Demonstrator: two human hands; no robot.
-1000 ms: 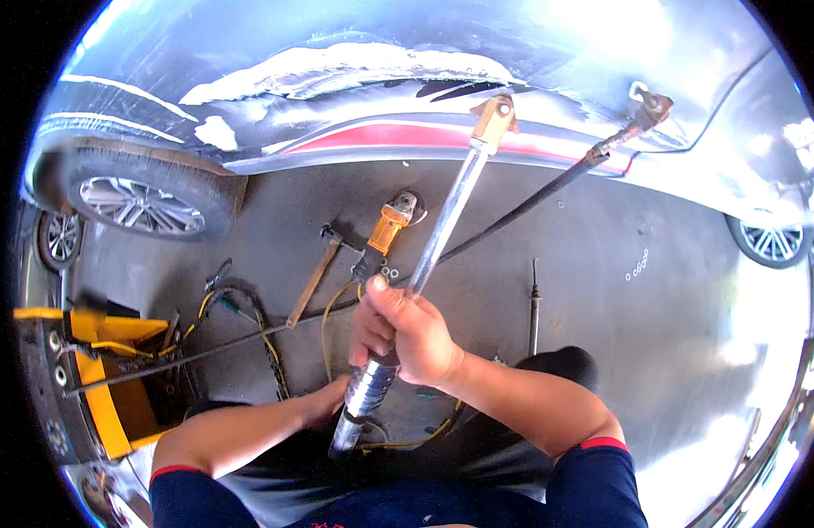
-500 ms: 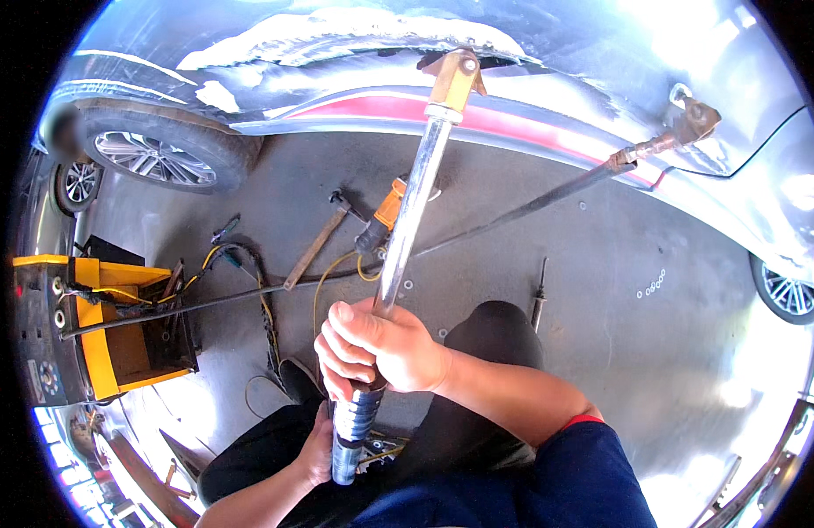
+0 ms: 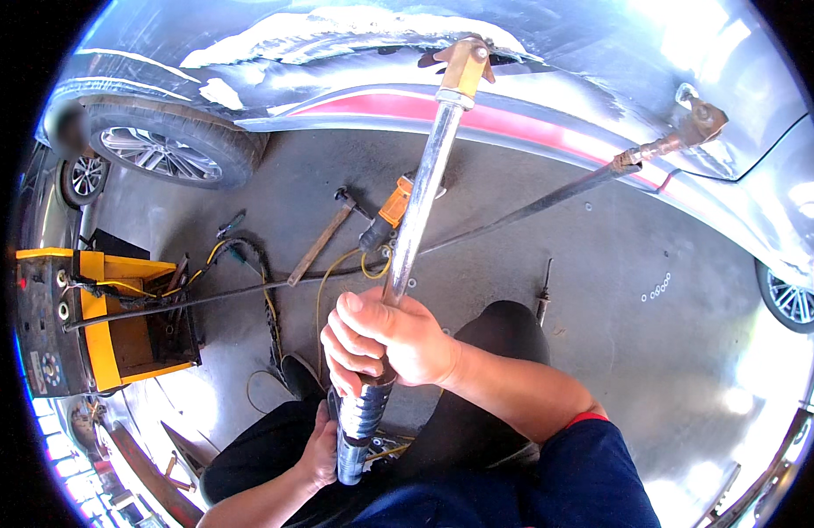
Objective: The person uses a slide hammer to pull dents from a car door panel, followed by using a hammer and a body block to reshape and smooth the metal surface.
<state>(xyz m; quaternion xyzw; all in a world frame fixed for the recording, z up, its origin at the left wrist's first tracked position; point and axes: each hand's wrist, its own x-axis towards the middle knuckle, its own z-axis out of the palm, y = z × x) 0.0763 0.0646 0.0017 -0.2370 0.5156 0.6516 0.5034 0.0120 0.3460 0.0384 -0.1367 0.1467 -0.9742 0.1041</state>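
A slide hammer dent puller (image 3: 422,198) slants from my lap up to the car's side panel. Its yellowish, forked head (image 3: 464,72) meets the panel at the edge of a scraped whitish patch (image 3: 336,37). My right hand (image 3: 396,339) wraps around the chrome shaft just above the dark ribbed handle, thumb pointing up the shaft. Lower down, my left hand (image 3: 318,451) is closed on the handle's left side, its fingers partly hidden behind it. To the right, a rusty clamp (image 3: 701,123) on a long dark rod is attached to the panel.
A yellow-and-black machine (image 3: 94,352) stands at left, trailing dark and yellow cables. On the floor lie a wooden-handled hammer (image 3: 323,242), an orange power tool (image 3: 395,202), a thin pointed tool (image 3: 545,290) and several small rings (image 3: 658,287). The car's wheel (image 3: 160,154) is at upper left.
The whole view has shifted slightly, carrying the car and floor things a little to the right. Both hands keep the same grip on the slide hammer, whose head stays at the panel.
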